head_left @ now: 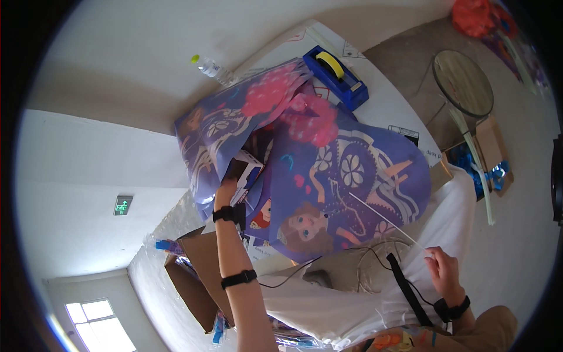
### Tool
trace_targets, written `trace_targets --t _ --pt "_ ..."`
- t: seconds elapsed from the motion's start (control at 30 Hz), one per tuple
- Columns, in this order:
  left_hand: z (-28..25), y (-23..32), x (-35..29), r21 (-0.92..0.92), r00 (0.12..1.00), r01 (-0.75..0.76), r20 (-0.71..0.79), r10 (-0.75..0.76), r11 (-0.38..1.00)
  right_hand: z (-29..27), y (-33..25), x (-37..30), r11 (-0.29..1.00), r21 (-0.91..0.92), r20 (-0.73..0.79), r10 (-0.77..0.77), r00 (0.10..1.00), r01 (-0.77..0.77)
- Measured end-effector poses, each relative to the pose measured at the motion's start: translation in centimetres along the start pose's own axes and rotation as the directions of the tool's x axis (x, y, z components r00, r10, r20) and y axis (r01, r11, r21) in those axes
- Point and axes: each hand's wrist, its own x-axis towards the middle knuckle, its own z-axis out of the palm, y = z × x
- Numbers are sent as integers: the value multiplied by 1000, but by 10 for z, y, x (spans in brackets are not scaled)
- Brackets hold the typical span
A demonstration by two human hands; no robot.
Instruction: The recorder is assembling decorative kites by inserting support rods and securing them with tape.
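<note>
My right hand is closed in a pinch on the end of a thin white stick. The stick slants up and left over a purple printed sheet showing a cartoon princess. My left hand reaches in under a second, curled-up printed sheet. It lies against a small white and blue box; its fingers are shadowed and partly covered, so their grip does not show. More printed sheets with cartoon figures show beneath the box.
A blue tape dispenser with yellow tape and a clear bottle stand on the white table. Beyond are a round stool, a carton with blue foil and a red bag. An opened cardboard box stands lower left.
</note>
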Motion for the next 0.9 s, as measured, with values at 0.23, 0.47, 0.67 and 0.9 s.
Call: trace_targets --t 0.23,0.47,0.67,0.9 --pt "-20 132 -169 -586 721 -357 -668 -185 727 4 -12 4 922 -66 -182 -388 904 382" --pt "18 184 -330 -818 989 -114 -144 9 -563 10 -40 -16 894 -57 -55 -447 893 444" --pt "23 183 -372 -665 992 -123 -101 -74 -737 16 -41 -40 883 -102 -17 -462 887 458" --pt "24 172 -383 -692 969 -245 -200 -146 -679 13 -42 -54 863 -126 -17 -495 868 490"
